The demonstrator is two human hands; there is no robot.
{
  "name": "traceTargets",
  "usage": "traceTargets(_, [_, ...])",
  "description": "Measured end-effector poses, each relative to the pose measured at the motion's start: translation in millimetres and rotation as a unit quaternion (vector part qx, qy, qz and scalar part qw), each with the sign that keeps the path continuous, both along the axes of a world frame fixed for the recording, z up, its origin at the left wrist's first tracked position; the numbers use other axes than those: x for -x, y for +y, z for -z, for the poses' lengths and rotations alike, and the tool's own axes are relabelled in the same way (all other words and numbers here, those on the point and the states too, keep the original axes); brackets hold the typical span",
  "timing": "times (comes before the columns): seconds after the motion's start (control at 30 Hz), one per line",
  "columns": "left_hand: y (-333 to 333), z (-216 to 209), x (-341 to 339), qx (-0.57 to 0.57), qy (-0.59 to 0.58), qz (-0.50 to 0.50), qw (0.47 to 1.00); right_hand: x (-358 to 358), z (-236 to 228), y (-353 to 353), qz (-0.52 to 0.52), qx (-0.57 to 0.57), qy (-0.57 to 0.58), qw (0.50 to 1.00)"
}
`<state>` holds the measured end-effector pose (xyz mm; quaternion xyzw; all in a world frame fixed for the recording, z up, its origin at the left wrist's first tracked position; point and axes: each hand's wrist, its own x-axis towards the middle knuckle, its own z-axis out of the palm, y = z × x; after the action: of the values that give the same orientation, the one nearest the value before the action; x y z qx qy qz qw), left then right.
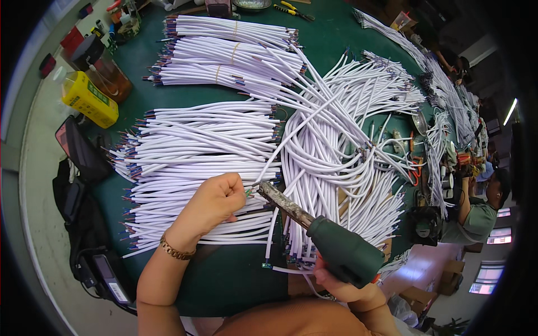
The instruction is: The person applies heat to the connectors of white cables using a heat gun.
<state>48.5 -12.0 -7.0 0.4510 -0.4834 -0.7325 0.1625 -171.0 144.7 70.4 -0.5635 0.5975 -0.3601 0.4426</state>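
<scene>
My left hand (216, 199) pinches a cable end (250, 191); my right hand (342, 283) grips the iron (314, 227), tip touching it from the right.

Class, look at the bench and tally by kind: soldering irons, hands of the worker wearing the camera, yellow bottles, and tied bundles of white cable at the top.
Soldering iron: 1
Hands: 2, left hand, right hand
Yellow bottle: 1
Tied cable bundles: 3
Total: 7

Green table (224, 274) under white cables (196, 145)
</scene>
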Motion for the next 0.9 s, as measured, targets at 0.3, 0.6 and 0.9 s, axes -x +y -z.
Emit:
traceTargets(0.3, [3, -1, 3, 0.006, 0.004, -0.018, 1.000, -2, -7, -11, -0.071, 0.074, 0.100, 0.990])
traceTargets(0.6, [2, 0, 4, 0.008, 0.004, -0.030, 0.999, -5, -11, -12, -0.065, 0.022, 0.081, 0.994])
traceTargets(0.9, [3, 1, 5, 0.024, -0.004, -0.026, 0.999, -5, -11, -9, -0.060, 0.000, 0.060, 0.996])
